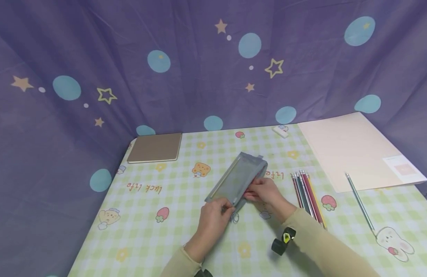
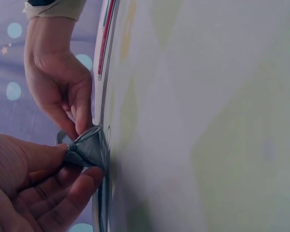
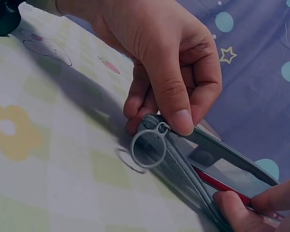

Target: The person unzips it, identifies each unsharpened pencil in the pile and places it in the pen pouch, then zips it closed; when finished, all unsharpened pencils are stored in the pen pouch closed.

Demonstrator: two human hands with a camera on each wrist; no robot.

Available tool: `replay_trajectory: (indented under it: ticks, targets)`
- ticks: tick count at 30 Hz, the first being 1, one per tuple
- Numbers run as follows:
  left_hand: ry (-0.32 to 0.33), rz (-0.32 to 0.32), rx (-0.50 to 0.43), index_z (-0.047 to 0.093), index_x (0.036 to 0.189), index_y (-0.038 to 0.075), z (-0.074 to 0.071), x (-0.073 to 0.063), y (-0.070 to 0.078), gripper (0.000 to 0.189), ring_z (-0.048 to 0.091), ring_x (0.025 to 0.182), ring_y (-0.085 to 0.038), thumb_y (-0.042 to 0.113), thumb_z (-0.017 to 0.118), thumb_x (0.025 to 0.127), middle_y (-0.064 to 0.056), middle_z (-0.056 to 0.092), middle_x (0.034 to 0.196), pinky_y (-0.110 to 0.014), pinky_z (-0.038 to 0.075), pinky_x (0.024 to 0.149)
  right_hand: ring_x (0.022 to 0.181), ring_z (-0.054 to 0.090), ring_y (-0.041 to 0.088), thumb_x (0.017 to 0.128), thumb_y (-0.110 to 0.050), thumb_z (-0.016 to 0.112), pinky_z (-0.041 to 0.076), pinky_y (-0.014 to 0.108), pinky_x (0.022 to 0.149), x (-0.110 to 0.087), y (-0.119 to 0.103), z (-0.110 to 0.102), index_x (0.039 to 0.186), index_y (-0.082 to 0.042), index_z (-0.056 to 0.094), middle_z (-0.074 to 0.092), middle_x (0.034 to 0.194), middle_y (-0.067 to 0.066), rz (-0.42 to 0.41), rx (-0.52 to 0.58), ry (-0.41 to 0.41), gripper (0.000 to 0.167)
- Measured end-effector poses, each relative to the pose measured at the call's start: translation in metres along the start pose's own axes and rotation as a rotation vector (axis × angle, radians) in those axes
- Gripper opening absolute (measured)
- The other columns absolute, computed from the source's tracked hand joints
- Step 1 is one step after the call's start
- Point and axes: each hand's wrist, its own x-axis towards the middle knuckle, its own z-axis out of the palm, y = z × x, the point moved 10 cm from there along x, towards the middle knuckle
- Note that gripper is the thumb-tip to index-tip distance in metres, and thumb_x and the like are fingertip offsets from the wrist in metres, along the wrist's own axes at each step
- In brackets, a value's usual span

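Note:
A grey-blue see-through zip pencil pouch (image 1: pixel 239 175) lies slanted at mid-table. My left hand (image 1: pixel 214 216) pinches its near end, thumb beside the zip's ring pull (image 3: pixel 149 148). Along the pouch's right edge, my right hand (image 1: pixel 265 191) grips the zipped side with thumb and fingers. The zip is parted in the right wrist view, and a red pencil (image 3: pixel 222 185) shows between its two edges, next to my right fingertips (image 3: pixel 234 212). In the left wrist view the pouch's gathered corner (image 2: pixel 88 147) sits between my left thumb and fingers.
Several pencils (image 1: pixel 306 196) lie bunched right of my right hand. A single green pencil (image 1: pixel 360 204) overlaps a cream folder (image 1: pixel 352 150) with a white label. At the back are a white eraser (image 1: pixel 280 132) and a brown notebook (image 1: pixel 155 147). A purple curtain (image 1: pixel 185 96) hangs behind the table.

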Motion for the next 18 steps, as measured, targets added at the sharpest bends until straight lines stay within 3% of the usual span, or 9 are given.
replay_trajectory:
  ticks: [9,18]
  targets:
    - [-0.066,-0.033,-0.004,0.07,0.078,0.018,0.0056,0.0008,-0.0019,0.009,0.048,0.055,0.0,0.018,0.078,0.082,0.012,0.065,0.073,-0.021,0.039,0.05,0.057,0.065,0.014,0.091,0.007,0.055,0.056,0.028,0.062,0.0075,0.0012,0.0063,0.12,0.018,0.05,0.065,0.07,0.011,0.011,-0.017,0.022,0.031]
    - [-0.074,-0.036,-0.012,0.07,0.078,0.019,0.0069,0.0009,-0.003,0.01,0.05,0.056,0.0,0.016,0.078,0.082,0.011,0.067,0.074,-0.021,0.039,0.05,0.063,0.066,0.013,0.091,0.007,0.053,0.056,0.028,0.067,0.0101,-0.0002,0.01,0.127,0.016,0.047,0.067,0.084,0.014,0.012,-0.053,0.026,0.038]
